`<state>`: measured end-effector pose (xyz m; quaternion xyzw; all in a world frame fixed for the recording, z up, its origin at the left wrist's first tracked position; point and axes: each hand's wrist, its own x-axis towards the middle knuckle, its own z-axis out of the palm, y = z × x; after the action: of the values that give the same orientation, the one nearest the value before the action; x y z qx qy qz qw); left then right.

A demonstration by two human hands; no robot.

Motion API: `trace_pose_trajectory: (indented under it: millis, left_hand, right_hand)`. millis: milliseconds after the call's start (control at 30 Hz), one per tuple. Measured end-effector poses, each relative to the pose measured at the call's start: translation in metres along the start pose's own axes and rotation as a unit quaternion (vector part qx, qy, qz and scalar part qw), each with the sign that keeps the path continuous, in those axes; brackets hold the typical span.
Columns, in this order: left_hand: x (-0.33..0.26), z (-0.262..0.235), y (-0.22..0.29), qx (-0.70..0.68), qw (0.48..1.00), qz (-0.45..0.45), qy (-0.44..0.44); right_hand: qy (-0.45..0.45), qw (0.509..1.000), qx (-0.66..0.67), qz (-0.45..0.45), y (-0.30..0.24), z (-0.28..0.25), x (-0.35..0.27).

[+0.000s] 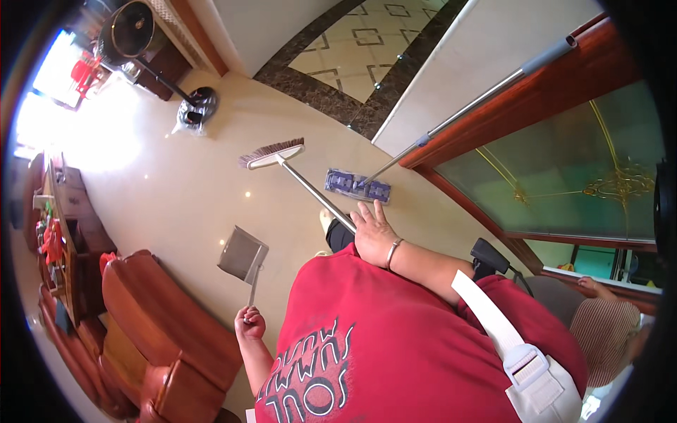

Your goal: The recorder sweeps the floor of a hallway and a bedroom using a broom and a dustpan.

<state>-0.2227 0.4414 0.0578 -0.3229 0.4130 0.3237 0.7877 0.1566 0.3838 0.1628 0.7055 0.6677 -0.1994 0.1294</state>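
Observation:
My left hand point(252, 323) is closed around the thin handle of a grey dustpan point(241, 254). The pan lies low over the floor beside the brown leather sofa. My right hand point(374, 236), with a bracelet at its wrist, is at the upper visible part of a broom's metal handle. Some of its fingers stretch forward while the palm stays against the handle; the grip underneath is partly hidden. The broom point(284, 156) slants away from me, and its white head with brown bristles is on the tiles. The handle's top end is hidden by my hand and red shirt.
A flat mop point(357, 185) with a purple head leans against the wood-framed glass door point(550, 169). A standing fan point(197, 106) is at the far left. A brown leather sofa point(169, 324) stands at left. Another person in striped clothing point(606, 342) is at the right edge.

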Motion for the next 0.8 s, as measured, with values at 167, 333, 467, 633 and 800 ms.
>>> trace_pose_trajectory:
  millis: [167, 333, 467, 633, 800]
  left_hand:
    - [0.030, 0.071, 0.029, 0.075, 0.997, -0.003, 0.026]
    - [0.060, 0.143, 0.047, 0.112, 0.992, -0.047, 0.014]
    - [0.092, 0.197, 0.056, 0.124, 0.989, -0.069, 0.033]
    - [0.160, 0.237, 0.077, 0.148, 0.985, -0.088, 0.032]
    - [0.212, 0.267, 0.074, 0.270, 0.956, -0.048, 0.105]
  right_hand:
    - [-0.014, 0.998, 0.019, 0.057, 0.001, -0.008, 0.050]
    - [0.195, 0.970, 0.106, -0.094, 0.008, -0.032, 0.124]
    - [0.150, 0.975, 0.108, -0.120, 0.016, -0.061, 0.175]
    - [0.211, 0.965, 0.046, -0.151, 0.019, -0.093, 0.215]
    - [0.193, 0.967, 0.020, -0.163, 0.013, -0.119, 0.238]
